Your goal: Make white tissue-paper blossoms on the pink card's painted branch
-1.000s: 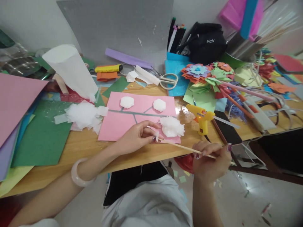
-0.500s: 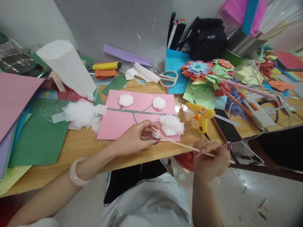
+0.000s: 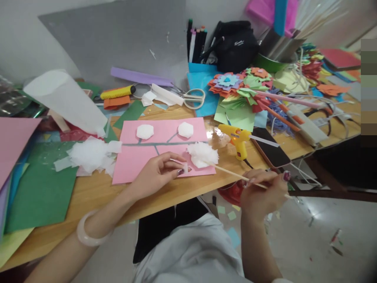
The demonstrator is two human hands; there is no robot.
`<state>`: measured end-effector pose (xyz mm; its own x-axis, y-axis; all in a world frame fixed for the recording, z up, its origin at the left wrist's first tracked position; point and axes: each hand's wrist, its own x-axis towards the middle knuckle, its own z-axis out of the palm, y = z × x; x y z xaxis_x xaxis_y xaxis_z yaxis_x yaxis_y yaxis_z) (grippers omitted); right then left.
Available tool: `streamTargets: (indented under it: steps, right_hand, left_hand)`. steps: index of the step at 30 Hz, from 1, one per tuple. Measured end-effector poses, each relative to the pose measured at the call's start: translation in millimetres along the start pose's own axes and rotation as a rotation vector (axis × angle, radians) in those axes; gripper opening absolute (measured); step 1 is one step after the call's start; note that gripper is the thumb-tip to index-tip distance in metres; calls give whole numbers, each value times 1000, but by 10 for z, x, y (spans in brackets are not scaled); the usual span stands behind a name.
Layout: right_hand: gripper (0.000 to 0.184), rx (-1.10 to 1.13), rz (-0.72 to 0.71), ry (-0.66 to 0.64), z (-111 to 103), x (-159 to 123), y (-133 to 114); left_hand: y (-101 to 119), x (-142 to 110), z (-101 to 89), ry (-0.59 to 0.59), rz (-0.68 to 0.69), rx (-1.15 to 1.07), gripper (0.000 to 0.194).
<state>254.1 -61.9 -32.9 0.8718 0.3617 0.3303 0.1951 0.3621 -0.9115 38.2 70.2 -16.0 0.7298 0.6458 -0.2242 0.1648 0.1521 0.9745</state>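
My right hand (image 3: 262, 192) grips a thin wooden stick (image 3: 229, 172). The stick's far tip reaches into a fluffy white paper blossom (image 3: 203, 154) on the right part of a pink sheet (image 3: 129, 169). Pinched in the fingertips of my left hand (image 3: 156, 175) is a small piece of white tissue paper (image 3: 185, 168), just left of the blossom. Grey-green branch lines cross the pink sheet, with a white paper disc (image 3: 145, 131) and a second white disc (image 3: 185, 129) above them.
A heap of white tissue squares (image 3: 90, 155) lies on green paper at the left. Right of the sheet, a yellow glue gun (image 3: 237, 137) stands by a phone (image 3: 271, 147). Scissors (image 3: 194, 98), a yellow cutter (image 3: 116, 92) and paper flowers (image 3: 229, 82) sit behind.
The stick's tip has gone from my left fingertips to the fluffy blossom. My left fingers now stand apart from the stick. The camera view has shifted, moving the table items leftward.
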Motion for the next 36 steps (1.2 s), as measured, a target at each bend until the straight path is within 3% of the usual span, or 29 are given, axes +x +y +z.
streamTargets:
  steps: [3, 8, 16, 25, 30, 36]
  right_hand:
    - [54, -87, 4, 58, -6, -1, 6]
    - [59, -240, 12, 20, -21, -25, 44]
    - [62, -279, 85, 101, -16, -2, 124]
    - [65, -278, 171, 151, 10, 56, 79]
    - [61, -136, 65, 252, -26, 68, 23]
    - [57, -220, -87, 74, -29, 6, -13]
  left_hand:
    - [68, 8, 3, 72, 34, 44, 20]
    - [224, 67, 90, 149, 76, 108, 20]
    - [317, 420, 238, 126, 149, 452, 33]
    - [359, 706, 338, 82, 161, 627, 39]
    - [335, 739, 332, 73, 183, 641, 40]
    - [354, 749, 339, 51, 212, 691, 41]
